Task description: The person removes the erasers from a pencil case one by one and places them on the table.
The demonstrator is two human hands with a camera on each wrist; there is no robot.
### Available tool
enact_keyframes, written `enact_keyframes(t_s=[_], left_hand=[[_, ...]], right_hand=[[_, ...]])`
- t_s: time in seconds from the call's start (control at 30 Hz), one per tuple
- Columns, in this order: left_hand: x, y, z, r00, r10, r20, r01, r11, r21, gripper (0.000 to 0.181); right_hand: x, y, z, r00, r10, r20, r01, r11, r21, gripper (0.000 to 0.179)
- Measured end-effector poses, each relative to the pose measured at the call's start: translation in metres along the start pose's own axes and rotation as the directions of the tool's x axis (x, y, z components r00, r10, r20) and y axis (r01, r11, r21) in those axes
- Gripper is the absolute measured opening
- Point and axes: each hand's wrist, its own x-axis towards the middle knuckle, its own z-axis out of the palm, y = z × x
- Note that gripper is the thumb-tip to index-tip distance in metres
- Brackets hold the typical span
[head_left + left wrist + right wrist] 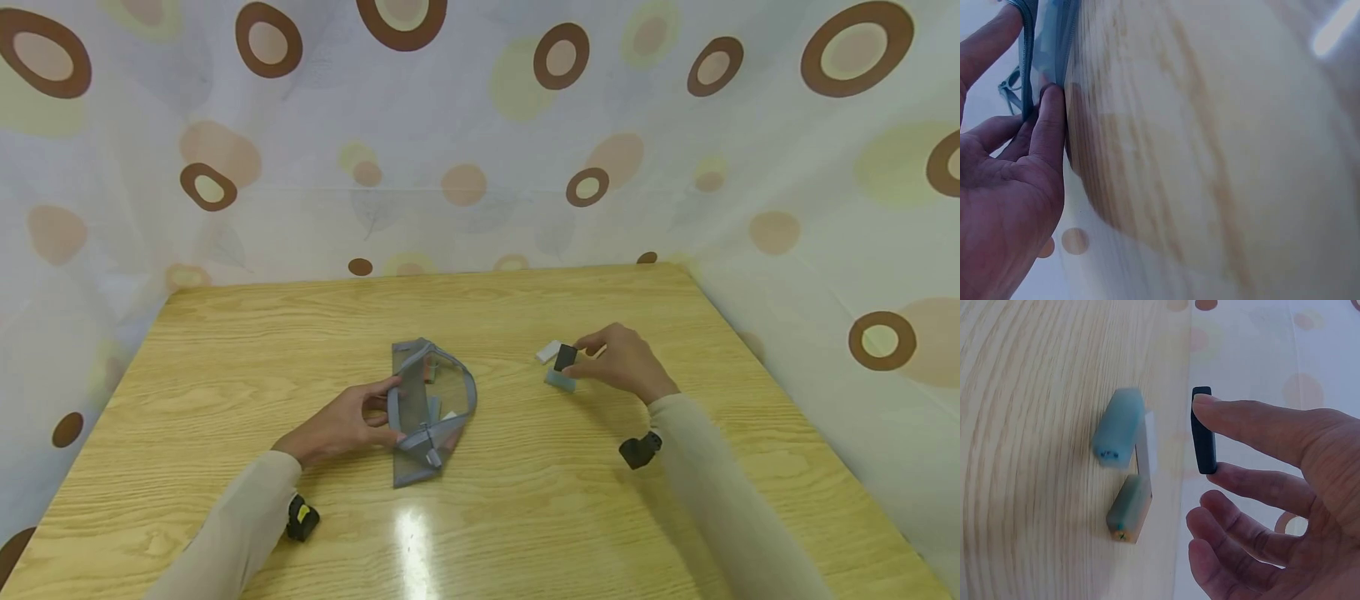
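My left hand [345,423] grips the near edge of a grey mesh zip pouch [408,475], thumb and fingers at its zipped rim. The pouch mouth gapes, and several small blocks show inside, among them a bluish one [434,408]. In the left wrist view the pouch [1054,44] lies between the thumb and curled fingers. My right hand [622,363] pinches a small black rectangular block [566,358] by its ends, between thumb and index finger. The right wrist view shows the black block [1204,437] raised, with the other fingers loosely curled below.
Beside the right hand on the wooden table [300,333] lie a white block [548,351] and a blue-green block [561,382]. A third, greenish-brown block [1129,509] shows in the right wrist view. A patterned curtain [465,108] borders the table's back and sides.
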Motion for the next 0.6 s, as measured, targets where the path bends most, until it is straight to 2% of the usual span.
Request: enact_keyframes(t_s=[0.3,0.6], left_hand=[[-0.001,0.001,0.0,1.0,-0.007,-0.004,0.007,1.0,0.01,0.095],[0.0,0.001,0.0,1.0,-0.007,-0.007,0.008,1.0,0.018,0.094]], right_hand=[[-0.009,0.02,-0.006,0.999,0.034,-0.003,-0.034,0.999,0.002,0.056],[-0.014,0.029,-0.006,0.997,0.074,0.014,-0.074,0.997,0.014,0.055]])
